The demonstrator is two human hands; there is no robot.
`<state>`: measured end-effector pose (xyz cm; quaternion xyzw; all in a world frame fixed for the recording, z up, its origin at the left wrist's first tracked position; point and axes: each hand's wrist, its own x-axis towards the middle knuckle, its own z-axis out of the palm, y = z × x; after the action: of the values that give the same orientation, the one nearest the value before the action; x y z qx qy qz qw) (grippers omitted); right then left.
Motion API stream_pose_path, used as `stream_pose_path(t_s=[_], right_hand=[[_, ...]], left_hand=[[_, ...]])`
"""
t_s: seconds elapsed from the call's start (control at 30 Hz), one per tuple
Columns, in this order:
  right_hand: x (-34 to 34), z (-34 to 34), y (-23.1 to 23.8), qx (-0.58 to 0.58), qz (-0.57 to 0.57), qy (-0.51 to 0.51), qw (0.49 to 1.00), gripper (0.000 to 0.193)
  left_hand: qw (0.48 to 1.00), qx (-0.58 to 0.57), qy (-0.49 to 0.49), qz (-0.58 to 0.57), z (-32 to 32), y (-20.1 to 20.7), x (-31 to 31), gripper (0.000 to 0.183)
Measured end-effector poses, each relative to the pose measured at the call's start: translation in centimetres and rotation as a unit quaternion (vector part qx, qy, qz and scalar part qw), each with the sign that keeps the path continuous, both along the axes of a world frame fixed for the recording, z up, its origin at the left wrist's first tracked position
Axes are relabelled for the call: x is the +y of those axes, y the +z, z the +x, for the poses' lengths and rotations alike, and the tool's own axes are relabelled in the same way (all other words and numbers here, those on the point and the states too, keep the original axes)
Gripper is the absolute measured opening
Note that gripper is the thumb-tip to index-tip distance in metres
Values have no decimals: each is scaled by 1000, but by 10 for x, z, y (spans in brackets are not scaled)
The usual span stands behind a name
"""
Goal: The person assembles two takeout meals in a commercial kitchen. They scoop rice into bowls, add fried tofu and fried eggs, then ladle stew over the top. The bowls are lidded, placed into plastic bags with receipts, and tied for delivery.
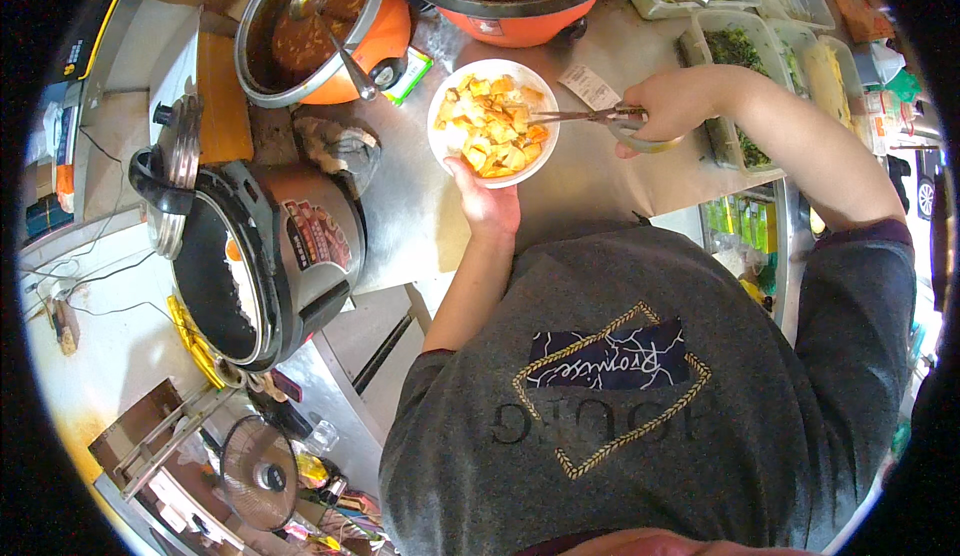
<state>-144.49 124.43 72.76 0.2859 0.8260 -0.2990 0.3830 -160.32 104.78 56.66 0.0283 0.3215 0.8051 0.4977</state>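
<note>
My left hand grips a white bowl from its near side, with the thumb on the rim. Yellow-orange chunks of food fill much of the bowl. My right hand is closed round the handles of a pair of scissors. Their blades point left and reach over the rim into the food; whether a piece sits between the blades is too small to tell. A printed paper slip lies on the metal counter, just beyond the scissors.
Two orange pots of reddish-brown stew, one with a ladle, the other, stand beyond the bowl. An open rice cooker is at left. Plastic tubs of chopped greens line the right. A crumpled cloth lies near the cooker.
</note>
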Motion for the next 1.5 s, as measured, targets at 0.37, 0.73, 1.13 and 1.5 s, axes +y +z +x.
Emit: stream_pose_path(t_s=[0.37, 0.73, 1.13, 1.5], right_hand=[[-4, 4, 0, 29, 39, 21, 999, 52], [-1, 75, -84, 189, -22, -340, 921, 66], [81, 127, -134, 172, 176, -359, 900, 53], [110, -14, -4, 234, 383, -41, 893, 30]], left_hand=[[1000, -1, -17, -1, 15, -1, 5, 65], [998, -33, -24, 47, 12, -10, -1, 65], [997, 45, 35, -56, -25, 8, -60, 76], [994, 35, 63, -87, -11, 24, -64, 73]])
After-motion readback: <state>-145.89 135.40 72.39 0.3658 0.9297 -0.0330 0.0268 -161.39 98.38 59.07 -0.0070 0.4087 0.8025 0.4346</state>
